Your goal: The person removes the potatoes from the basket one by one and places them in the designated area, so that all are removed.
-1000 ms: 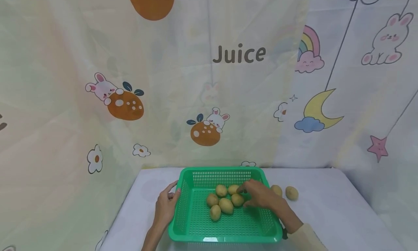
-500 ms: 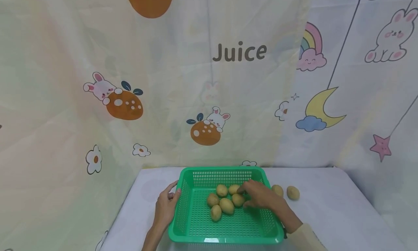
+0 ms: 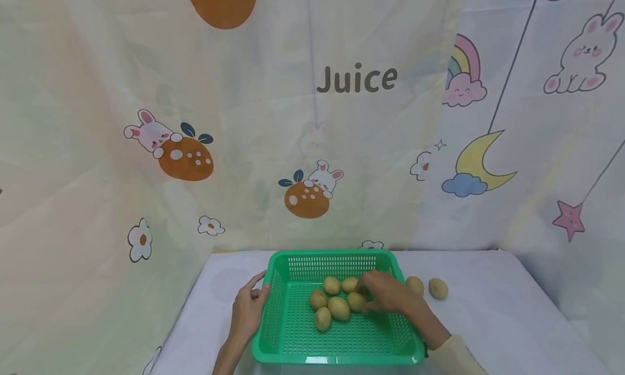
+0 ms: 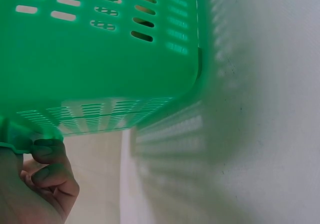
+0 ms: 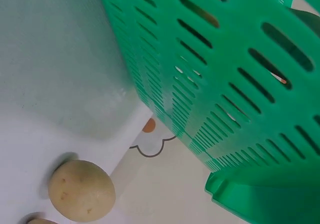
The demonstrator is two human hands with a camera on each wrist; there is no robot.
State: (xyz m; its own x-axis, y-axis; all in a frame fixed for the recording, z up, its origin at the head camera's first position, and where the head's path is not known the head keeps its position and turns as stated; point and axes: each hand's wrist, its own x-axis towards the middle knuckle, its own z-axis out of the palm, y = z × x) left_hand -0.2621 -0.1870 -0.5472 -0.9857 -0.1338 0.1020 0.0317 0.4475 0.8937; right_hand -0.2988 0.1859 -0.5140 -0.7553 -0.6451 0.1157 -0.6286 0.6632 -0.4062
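A green plastic basket (image 3: pixel 337 358) with slotted walls stands on the table, several potatoes (image 3: pixel 338 308) lying loose in it. My left hand (image 3: pixel 248 310) grips the basket's left rim; in the left wrist view its curled fingers (image 4: pixel 55 176) show at the rim. Inside the basket, my right hand (image 3: pixel 388 292) pinches the rightmost potato (image 3: pixel 357 302) between fingers and thumb, partly covering another one behind it. The right wrist view shows the basket's outer wall (image 5: pixel 210 88), which hides most of that hand.
Two more potatoes lie on the white tablecloth (image 3: pixel 493 310) right of the basket: one (image 3: pixel 415 284) close to its wall, one (image 3: pixel 438 288) farther right. A printed curtain (image 3: pixel 366 147) hangs behind the table.
My right fingers have closed in on the rightmost potato, which has shifted slightly toward me. The left hand and the basket stay where they were.
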